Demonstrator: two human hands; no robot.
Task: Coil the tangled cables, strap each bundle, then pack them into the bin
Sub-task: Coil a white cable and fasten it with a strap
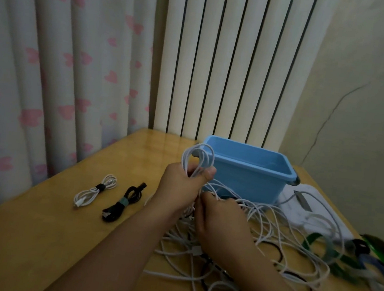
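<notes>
White cable coil [198, 160]: several loops stand up out of the left hand [182, 185], just in front of the near left corner of the blue bin [250, 175]. Fingers and thumb are curled round the gathered base of the loops. From there the cable runs down into the tangle [234, 243] on the table [28, 233].

Handling, my judgement: thin, light, limp cord with a little spring, so the loops will fan open if the grip eases. I hold at the crossing point where all the turns meet, not on a single strand. The smooth jacket looks slippery; the pinch must be firm.

Right hand [220, 225]: back toward the camera, low over the pile, fingers curled at strands just under the left hand. I cannot tell exactly which strand it pinches, but it reads as closed on white cable and feeding slack.

Risk: black cables are threaded through the white ones, so a hard pull may tighten a knot. I would draw slack slowly and keep plugs free of snagging.

Further out: a strapped white bundle [96, 190] and a strapped black bundle [121, 203] lie well left of the hands, not yet in the bin. Loose straps [333, 252], green and blue, lie blurred at the right edge. The bin looks empty from here.
</notes>
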